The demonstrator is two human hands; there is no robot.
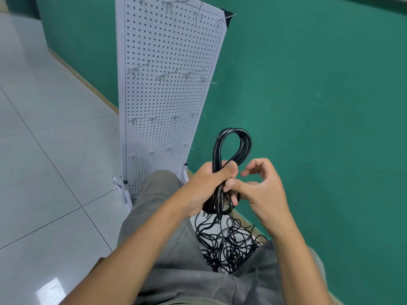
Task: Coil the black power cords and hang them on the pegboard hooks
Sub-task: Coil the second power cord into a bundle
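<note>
Left hand [207, 183] grips the coil [231, 155] mid-bundle, right of the pegboard [167, 95]; right hand [259, 186] fingers curl loosely, thumb touching it. Springy, light cord: hold at the crossing.

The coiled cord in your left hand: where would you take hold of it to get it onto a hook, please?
Keep the left hand gripping the coiled cord at its pinched waist, as now. The open loop stands free above the fist, so bring it toward the pegboard and slip that loop over a hook from the tip.

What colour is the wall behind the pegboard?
The wall is green, best seen in the head view.
</note>
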